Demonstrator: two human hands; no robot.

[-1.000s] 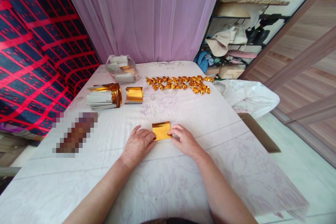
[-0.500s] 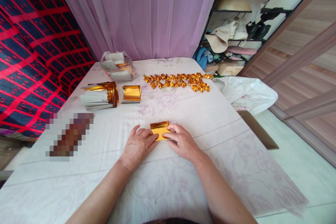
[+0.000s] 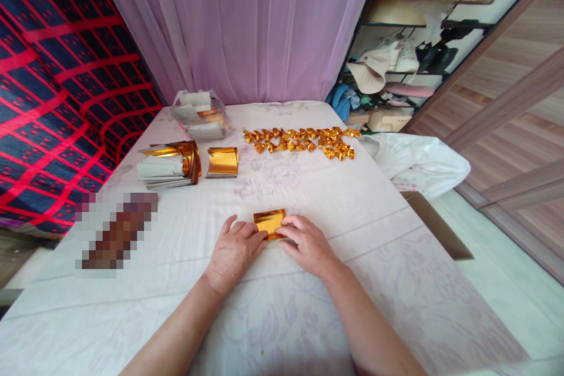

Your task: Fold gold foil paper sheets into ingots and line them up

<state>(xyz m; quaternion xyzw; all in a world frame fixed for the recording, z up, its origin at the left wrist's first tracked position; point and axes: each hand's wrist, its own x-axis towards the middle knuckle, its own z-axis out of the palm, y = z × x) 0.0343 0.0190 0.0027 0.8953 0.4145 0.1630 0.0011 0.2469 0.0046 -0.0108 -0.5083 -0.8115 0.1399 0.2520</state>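
Note:
A small sheet of gold foil paper (image 3: 268, 222) lies on the table in front of me, its shiny face up. My left hand (image 3: 238, 242) holds its lower left corner, the thumb along the near edge. At the right edge, my right hand (image 3: 307, 241) grips the sheet between thumb and fingers. The undersides of the fingers are hidden. Farther off, a short stack of gold foil paper (image 3: 222, 162) stands beside a larger fanned stack (image 3: 170, 164) with pale backs. Several folded gold foil pieces (image 3: 291, 140) lie in rows at the far side.
A clear plastic bag (image 3: 200, 114) of foil paper sits at the back left. A blurred-out patch (image 3: 118, 235) covers something on the left. Off the right edge are a white plastic bag (image 3: 423, 161) and a brown cardboard piece (image 3: 436, 226). A purple curtain (image 3: 247, 23) hangs behind the table.
The whole view has shifted slightly, with things sitting a little lower. Both hands stay on the foil paper, with only a small shift of the fingers; its upper right corner looks flatter.

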